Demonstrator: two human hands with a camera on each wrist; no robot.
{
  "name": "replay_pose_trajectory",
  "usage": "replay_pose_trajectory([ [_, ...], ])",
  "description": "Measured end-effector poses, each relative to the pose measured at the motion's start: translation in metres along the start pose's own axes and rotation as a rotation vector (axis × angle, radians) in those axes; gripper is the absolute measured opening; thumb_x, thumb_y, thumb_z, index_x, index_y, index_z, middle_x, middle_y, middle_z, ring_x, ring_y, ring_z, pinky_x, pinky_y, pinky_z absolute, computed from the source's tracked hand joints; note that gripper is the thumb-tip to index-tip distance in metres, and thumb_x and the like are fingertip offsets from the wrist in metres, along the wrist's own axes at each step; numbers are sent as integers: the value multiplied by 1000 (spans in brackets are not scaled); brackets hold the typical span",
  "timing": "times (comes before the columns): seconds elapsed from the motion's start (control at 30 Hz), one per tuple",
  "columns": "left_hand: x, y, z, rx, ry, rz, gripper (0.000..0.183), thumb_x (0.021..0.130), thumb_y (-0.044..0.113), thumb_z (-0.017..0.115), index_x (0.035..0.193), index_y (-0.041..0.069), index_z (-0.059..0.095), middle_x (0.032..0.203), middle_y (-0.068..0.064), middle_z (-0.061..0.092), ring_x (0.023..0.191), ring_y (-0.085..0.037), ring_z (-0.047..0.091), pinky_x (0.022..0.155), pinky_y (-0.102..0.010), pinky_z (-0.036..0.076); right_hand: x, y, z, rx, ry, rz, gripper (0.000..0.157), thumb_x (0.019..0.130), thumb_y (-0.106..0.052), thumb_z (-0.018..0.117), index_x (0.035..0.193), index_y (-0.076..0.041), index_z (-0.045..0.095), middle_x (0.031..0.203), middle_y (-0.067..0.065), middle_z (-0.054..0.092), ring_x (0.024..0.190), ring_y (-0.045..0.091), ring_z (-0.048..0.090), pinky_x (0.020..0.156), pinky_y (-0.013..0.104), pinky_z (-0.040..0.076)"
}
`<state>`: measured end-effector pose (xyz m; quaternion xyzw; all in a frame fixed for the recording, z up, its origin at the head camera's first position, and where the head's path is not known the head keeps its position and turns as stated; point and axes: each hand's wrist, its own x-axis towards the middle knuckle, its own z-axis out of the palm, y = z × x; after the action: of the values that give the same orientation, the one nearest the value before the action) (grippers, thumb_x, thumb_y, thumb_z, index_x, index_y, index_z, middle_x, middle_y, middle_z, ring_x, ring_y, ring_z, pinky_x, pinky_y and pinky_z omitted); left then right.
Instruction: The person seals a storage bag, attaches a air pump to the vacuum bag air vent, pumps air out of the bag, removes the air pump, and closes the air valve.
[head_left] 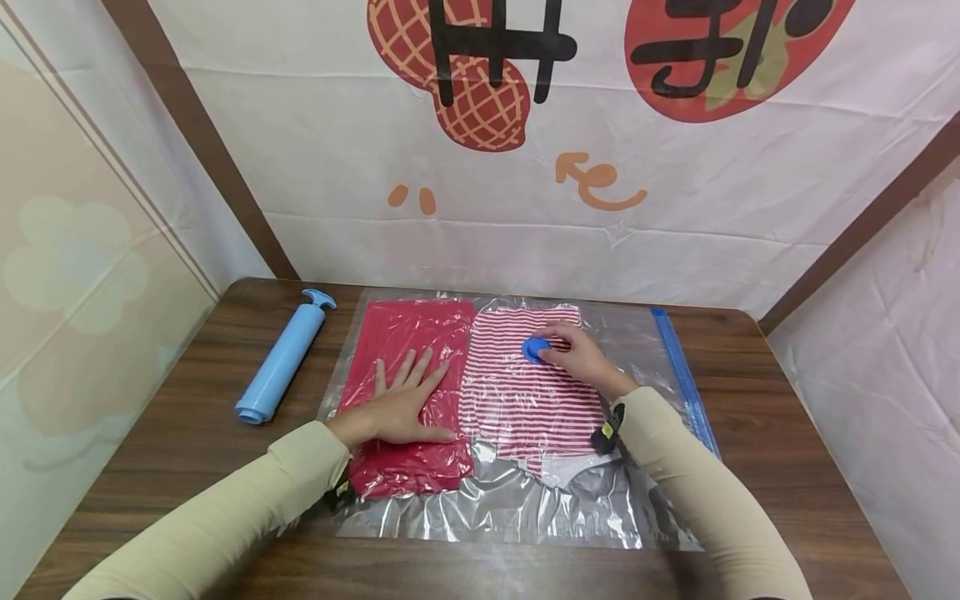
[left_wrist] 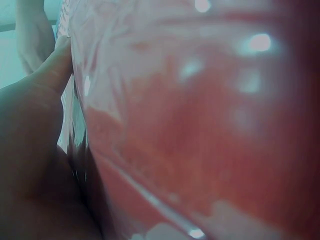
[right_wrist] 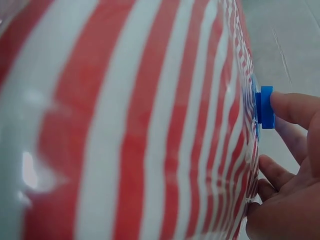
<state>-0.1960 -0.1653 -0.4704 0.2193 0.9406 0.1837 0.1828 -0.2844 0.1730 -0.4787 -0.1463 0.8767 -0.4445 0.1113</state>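
A clear plastic vacuum storage bag (head_left: 495,527) lies flat with a folded red garment (head_left: 405,333) and a red-and-white striped garment (head_left: 498,392) inside. My left hand (head_left: 401,412) rests on the plastic over the red garment, fingers straight and spread. Over the striped garment, my right hand (head_left: 581,354) pinches the round blue valve cap (head_left: 534,349) between thumb and fingers. In the right wrist view the cap (right_wrist: 268,107) stands out from the bag's surface, with the thumb at its edge. Red fabric under shiny plastic (left_wrist: 185,125) fills most of the left wrist view.
A light blue hand pump (head_left: 281,362) with a T-shaped handle lies left of the bag on the brown wooden table (head_left: 780,433). The bag's blue zip strip (head_left: 682,375) runs along its right side, partly behind my right sleeve. A printed white cloth (head_left: 322,142) hangs behind the table.
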Motion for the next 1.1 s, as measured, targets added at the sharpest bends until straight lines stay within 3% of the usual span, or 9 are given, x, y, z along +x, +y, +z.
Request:
replay_pose_trajectory([
  [0.13, 1, -2, 3, 4, 0, -7, 122, 78, 79, 65, 165, 15, 9, 169, -21, -5, 152, -46, -14, 109, -72, -22, 0, 0, 1, -9, 14, 28, 36, 97, -15, 71, 131, -5, 66, 157, 19, 40, 148, 40, 30, 121, 56, 24],
  [0.27, 1, -3, 3, 24, -3, -12, 122, 78, 80, 64, 165, 16, 8, 169, -20, -7, 152, -44, -16, 109, -72, -23, 0, -2, 2, -12, 27, 6, 33, 95, -16, 74, 124, -3, 65, 149, 19, 49, 143, 38, 39, 118, 55, 30],
  [0.53, 0, 1, -1, 13, 0, -2, 119, 80, 77, 65, 164, 12, 11, 169, -23, -3, 152, -48, -12, 109, -74, -20, -1, -3, 0, -7, -3, -50, 47, 93, -9, 74, 137, -1, 61, 151, 22, 46, 144, 41, 37, 118, 58, 28],
  [0.67, -1, 2, -1, 19, -7, -9, 119, 80, 75, 67, 165, 14, 10, 169, -22, -4, 152, -47, -12, 109, -74, -20, -1, -3, 0, -36, 15, -58, 39, 93, -8, 74, 131, -2, 66, 150, 24, 46, 143, 43, 37, 117, 58, 29],
  [0.87, 0, 1, -1, 33, -11, -15, 119, 80, 75, 67, 165, 15, 9, 169, -21, -5, 152, -46, -13, 109, -74, -20, 1, -8, 3, -90, 62, -50, 32, 91, -12, 78, 118, 0, 67, 132, 20, 60, 129, 38, 52, 112, 53, 40],
  [1.1, 1, -1, 2, 30, 2, -10, 119, 79, 75, 68, 165, 15, 9, 169, -20, -5, 153, -45, -14, 109, -73, -21, 5, -8, 8, -120, 91, 11, 35, 87, -19, 83, 111, -2, 65, 128, 16, 61, 124, 34, 56, 108, 50, 44],
])
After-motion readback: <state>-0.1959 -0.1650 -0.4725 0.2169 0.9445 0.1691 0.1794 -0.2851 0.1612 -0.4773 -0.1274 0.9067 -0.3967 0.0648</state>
